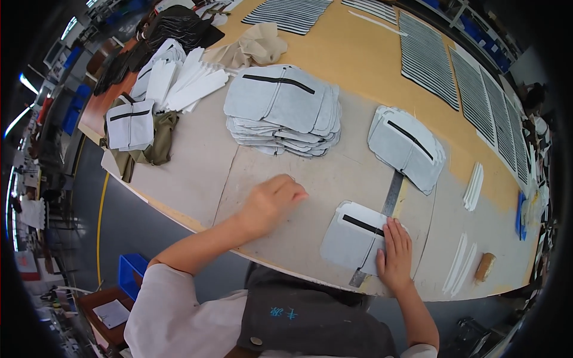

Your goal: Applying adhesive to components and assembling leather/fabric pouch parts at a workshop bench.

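My right hand point(396, 253) lies flat with its fingers stretched over the right side of a light grey fabric panel point(349, 241). That panel has rounded corners, a black strip across its upper part and a seam line running down from it. Over the bare tabletop left of the panel, my left hand point(268, 206) is raised and slightly blurred. Its fingers are curled together; whatever they may hold is too small or hidden. A metal ruler-like strip point(393, 194) passes beneath the panel and shows at both ends.
A tall stack of similar panels point(268, 101) stands beyond my left hand, a smaller stack point(406, 146) at the right. White strips point(191, 83) and an olive cloth bundle point(164, 140) lie at the left. Striped pieces point(427, 59) cover the far side. A brown block point(484, 267) rests near the right edge.
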Motion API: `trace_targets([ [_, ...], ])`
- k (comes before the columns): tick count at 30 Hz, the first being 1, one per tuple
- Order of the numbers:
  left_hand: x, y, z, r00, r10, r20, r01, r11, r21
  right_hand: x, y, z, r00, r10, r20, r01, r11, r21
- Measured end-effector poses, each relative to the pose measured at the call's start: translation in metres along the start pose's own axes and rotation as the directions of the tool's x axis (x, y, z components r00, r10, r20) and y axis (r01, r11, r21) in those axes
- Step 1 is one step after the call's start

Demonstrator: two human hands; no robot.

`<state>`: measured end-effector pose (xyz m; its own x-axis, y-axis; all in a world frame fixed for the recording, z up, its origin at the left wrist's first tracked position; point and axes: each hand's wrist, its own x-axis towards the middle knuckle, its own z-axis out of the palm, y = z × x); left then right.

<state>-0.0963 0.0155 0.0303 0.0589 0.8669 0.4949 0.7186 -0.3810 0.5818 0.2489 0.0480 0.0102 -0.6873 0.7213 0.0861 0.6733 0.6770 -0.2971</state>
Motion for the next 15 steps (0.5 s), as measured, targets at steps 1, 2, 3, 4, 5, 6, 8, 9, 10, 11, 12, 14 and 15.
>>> trace_targets([
  [1,-0.009,0.013,0.015,0.998,-0.044,0.038,0.046,0.997,-0.055,0.0,0.0,-0.001,1.0,0.002,0.004,-0.002,1.0,0.007],
  [2,-0.015,0.022,0.03,0.993,-0.086,0.076,0.094,0.99,-0.108,0.001,0.0,-0.001,1.0,0.004,0.007,-0.004,1.0,0.013],
  [3,-0.015,0.031,0.042,0.993,-0.09,0.082,0.099,0.989,-0.107,0.002,0.0,-0.001,1.0,0.006,0.008,-0.006,1.0,0.018],
  [4,-0.014,0.038,0.054,0.991,-0.117,0.069,0.127,0.976,-0.176,0.002,0.0,-0.001,1.0,0.013,0.013,-0.013,1.0,0.022],
  [5,-0.014,0.045,0.064,0.988,-0.144,0.058,0.154,0.957,-0.245,0.001,0.001,0.0,1.0,0.011,0.015,-0.011,1.0,0.027],
  [6,-0.012,0.049,0.072,0.987,-0.147,0.066,0.159,0.956,-0.247,0.001,0.001,0.0,1.0,0.008,0.017,-0.009,0.999,0.032],
  [8,-0.007,0.054,0.083,0.992,-0.109,0.07,0.12,0.975,-0.189,0.0,0.001,0.0,1.0,0.012,0.02,-0.013,0.999,0.04],
  [9,-0.007,0.055,0.087,0.99,-0.111,0.082,0.125,0.973,-0.193,-0.001,0.001,-0.001,1.0,0.005,0.018,-0.006,0.999,0.043],
  [10,-0.007,0.054,0.091,0.99,-0.118,0.076,0.129,0.978,-0.162,-0.002,0.001,-0.001,1.0,0.018,0.024,-0.019,0.999,0.047],
  [11,-0.006,0.052,0.094,0.99,-0.125,0.072,0.134,0.982,-0.132,-0.003,0.002,-0.001,1.0,0.014,0.024,-0.015,0.999,0.051],
  [12,-0.005,0.05,0.094,0.988,-0.126,0.087,0.138,0.98,-0.141,-0.003,0.002,-0.001,1.0,0.012,0.025,-0.014,0.998,0.056],
  [14,-0.002,0.043,0.09,0.97,-0.137,0.203,0.156,0.985,-0.08,-0.003,0.003,0.0,0.999,0.028,0.027,-0.03,0.997,0.065],
  [15,0.001,0.043,0.09,0.964,-0.129,0.234,0.157,0.982,-0.108,-0.003,0.004,-0.001,1.0,0.019,0.02,-0.02,0.997,0.072],
])
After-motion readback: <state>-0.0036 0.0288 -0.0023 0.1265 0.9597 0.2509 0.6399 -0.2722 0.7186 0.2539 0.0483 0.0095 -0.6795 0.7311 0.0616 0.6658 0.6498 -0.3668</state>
